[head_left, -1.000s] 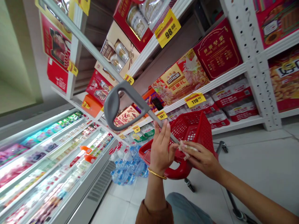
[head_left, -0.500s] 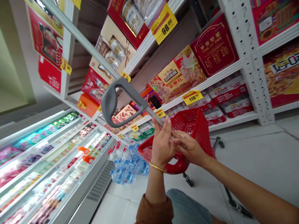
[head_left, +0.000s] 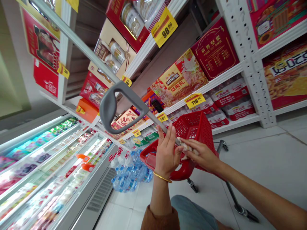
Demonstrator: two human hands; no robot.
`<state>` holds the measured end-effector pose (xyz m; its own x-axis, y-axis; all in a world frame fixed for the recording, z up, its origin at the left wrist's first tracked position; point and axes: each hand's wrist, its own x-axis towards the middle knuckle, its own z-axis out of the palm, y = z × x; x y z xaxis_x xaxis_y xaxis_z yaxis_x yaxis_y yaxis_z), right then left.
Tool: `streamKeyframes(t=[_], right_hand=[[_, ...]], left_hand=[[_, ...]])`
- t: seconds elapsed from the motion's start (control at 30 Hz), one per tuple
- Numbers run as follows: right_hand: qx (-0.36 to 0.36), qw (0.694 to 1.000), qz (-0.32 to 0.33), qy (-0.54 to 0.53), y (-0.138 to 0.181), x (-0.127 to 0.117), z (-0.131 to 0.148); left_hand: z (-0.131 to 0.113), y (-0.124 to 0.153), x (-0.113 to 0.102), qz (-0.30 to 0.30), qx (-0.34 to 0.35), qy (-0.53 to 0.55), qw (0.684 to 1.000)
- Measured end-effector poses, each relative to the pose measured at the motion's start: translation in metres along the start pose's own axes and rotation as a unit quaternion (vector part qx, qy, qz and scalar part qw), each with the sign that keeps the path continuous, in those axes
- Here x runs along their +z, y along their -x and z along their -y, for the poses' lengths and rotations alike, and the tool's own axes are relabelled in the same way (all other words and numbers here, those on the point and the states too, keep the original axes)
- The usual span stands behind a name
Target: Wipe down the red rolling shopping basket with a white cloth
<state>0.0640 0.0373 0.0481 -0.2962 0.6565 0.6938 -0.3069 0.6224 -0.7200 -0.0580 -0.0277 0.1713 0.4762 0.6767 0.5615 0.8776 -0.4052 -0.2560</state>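
A long grey cart handlebar point(head_left: 96, 59) with a loop-shaped grey plastic piece point(head_left: 104, 110) slants down from the upper left. My left hand point(head_left: 166, 156), wearing a gold bangle, lies against the bar's lower stretch with its fingers straight and the thumb apart. Close beside it, my right hand point(head_left: 203, 156) is closed on a crumpled whitish cloth point(head_left: 188, 147), pressed at the lower end of the bar. Parts of the cloth are hidden by the fingers. Below both hands is the red basket point(head_left: 208, 134) of the shopping cart, on dark legs with wheels.
Shelves of gift boxes point(head_left: 176, 80) with yellow price tags point(head_left: 194, 101) stand ahead. Shrink-wrapped bottle packs point(head_left: 231, 89) fill the bottom shelf. Large blue water bottles point(head_left: 130, 174) stand on the floor at left, by a lit refrigerated display point(head_left: 59, 172). My knee point(head_left: 192, 214) is below.
The whitish cloth now shows in my right hand, which has shifted slightly right and opened a gap from my left. My left hand stays on the bar. The view has shifted slightly.
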Motion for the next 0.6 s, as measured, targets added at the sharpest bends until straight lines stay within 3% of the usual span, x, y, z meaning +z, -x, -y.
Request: streamKeyframes(t=[0.13, 0.27, 0.4, 0.6], right_hand=[[-0.006, 0.995, -0.023, -0.098, -0.036, 0.0, 0.023], [0.002, 0.983, 0.042, -0.181, -0.058, 0.003, 0.033], [0.008, 0.979, 0.064, -0.194, -0.05, 0.006, 0.022], [-0.053, 0.997, 0.021, -0.055, -0.014, 0.012, 0.001]], left_hand=[[-0.005, 0.0, -0.002, 0.015, 0.005, 0.018, 1.0], [-0.005, 0.001, 0.0, 0.029, 0.0, 0.019, 0.999], [-0.002, 0.004, 0.005, 0.051, -0.003, -0.001, 0.999], [-0.007, 0.009, 0.009, 0.074, -0.028, -0.018, 0.997]])
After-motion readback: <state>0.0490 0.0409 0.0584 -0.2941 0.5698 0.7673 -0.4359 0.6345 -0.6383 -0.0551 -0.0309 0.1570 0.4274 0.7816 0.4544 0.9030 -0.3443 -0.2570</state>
